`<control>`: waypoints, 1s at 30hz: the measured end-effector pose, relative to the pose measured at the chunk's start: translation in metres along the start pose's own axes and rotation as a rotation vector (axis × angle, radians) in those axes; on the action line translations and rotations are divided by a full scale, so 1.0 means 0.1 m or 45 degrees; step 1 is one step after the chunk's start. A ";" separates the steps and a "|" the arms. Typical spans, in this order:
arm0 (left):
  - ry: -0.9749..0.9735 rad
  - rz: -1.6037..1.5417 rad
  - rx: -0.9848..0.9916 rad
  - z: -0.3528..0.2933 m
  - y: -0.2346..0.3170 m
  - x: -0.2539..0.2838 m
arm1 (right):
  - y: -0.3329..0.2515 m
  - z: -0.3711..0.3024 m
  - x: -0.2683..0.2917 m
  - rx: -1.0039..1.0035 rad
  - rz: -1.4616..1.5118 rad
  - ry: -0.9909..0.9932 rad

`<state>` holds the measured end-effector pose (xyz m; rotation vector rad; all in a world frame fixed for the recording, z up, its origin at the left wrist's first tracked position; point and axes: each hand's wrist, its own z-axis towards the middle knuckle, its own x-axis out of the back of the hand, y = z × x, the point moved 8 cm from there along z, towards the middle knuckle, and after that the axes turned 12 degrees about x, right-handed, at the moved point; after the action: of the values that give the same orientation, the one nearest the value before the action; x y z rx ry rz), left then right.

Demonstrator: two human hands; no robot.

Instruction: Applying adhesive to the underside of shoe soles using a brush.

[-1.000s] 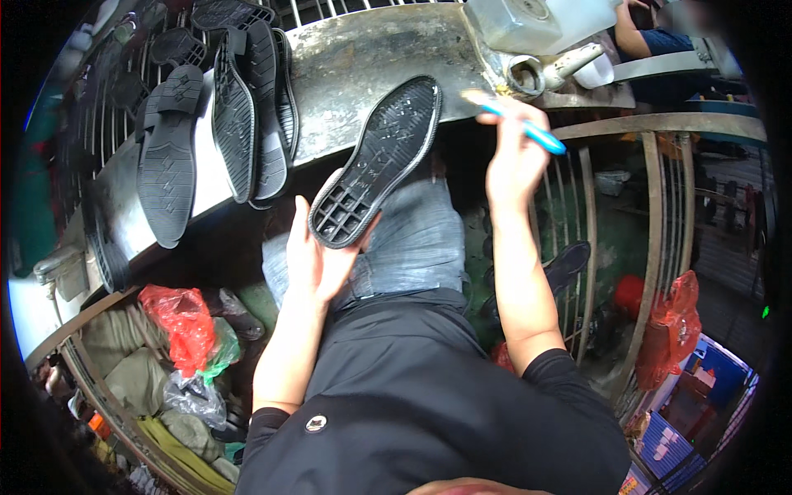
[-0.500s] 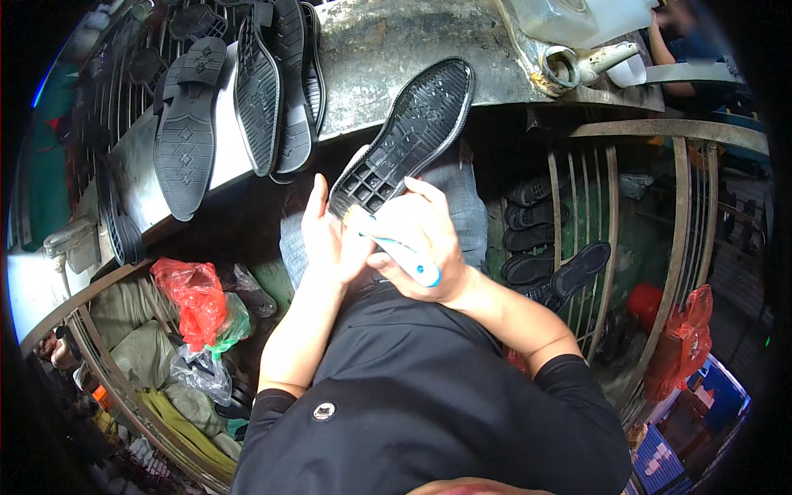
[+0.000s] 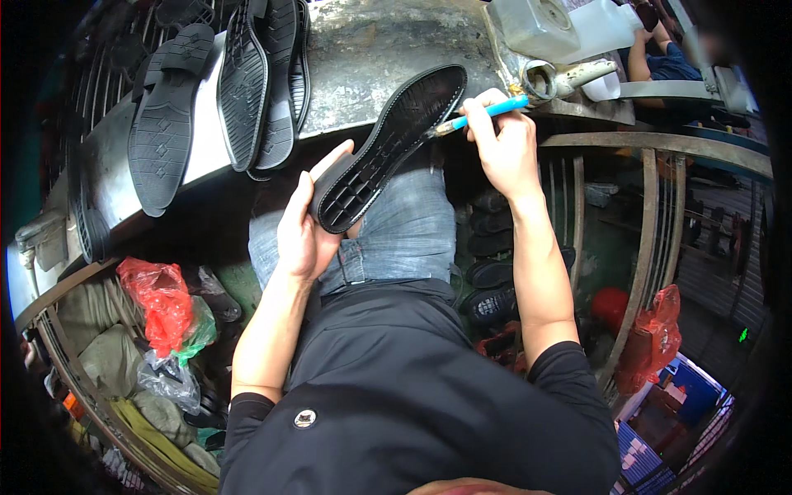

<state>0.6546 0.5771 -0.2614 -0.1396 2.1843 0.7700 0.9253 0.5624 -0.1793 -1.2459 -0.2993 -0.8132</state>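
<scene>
My left hand [image 3: 307,227] grips a black shoe sole [image 3: 381,157] at its heel end, thumb along the edge and the other fingers mostly hidden beneath. The sole's inner face is turned up, showing a square grid at the heel, and its toe end lies over the bench edge. In my right hand [image 3: 503,148] is a brush with a blue handle [image 3: 487,113], pinched between thumb and fingers. Its bristle tip rests at or very near the sole's right rim, around the middle of its length.
Several black soles [image 3: 167,124] lean on the metal bench [image 3: 388,41] at left. Plastic containers [image 3: 536,29] stand at the back right beside a metal pipe fitting [image 3: 540,80]. Red plastic bags [image 3: 161,301] hang at left; a metal rack [image 3: 652,223] stands right. Another person's arm [image 3: 639,58] shows far right.
My right hand has moved from the heel end up and right, bringing the brush to the sole's right rim near the middle. My left hand now grips the heel more firmly.
</scene>
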 end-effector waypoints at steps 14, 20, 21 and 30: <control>-0.051 -0.079 0.106 -0.03 0.03 0.02 | 0.39 -0.10 0.16 0.002 0.044 0.647; -0.231 -0.393 0.143 0.01 -0.04 -0.02 | 0.00 -0.08 -0.18 0.015 0.315 0.663; -0.230 -0.417 0.146 0.00 -0.05 -0.02 | -0.10 -0.10 -0.38 0.002 0.270 0.544; -0.259 -0.638 0.224 0.08 -0.16 0.17 | -1.48 -0.73 -0.93 0.740 0.164 -0.052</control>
<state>0.6541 0.5716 -0.2850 -0.4762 1.8968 0.2940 0.7431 0.5174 -0.1529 -0.7264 -0.4467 -0.5349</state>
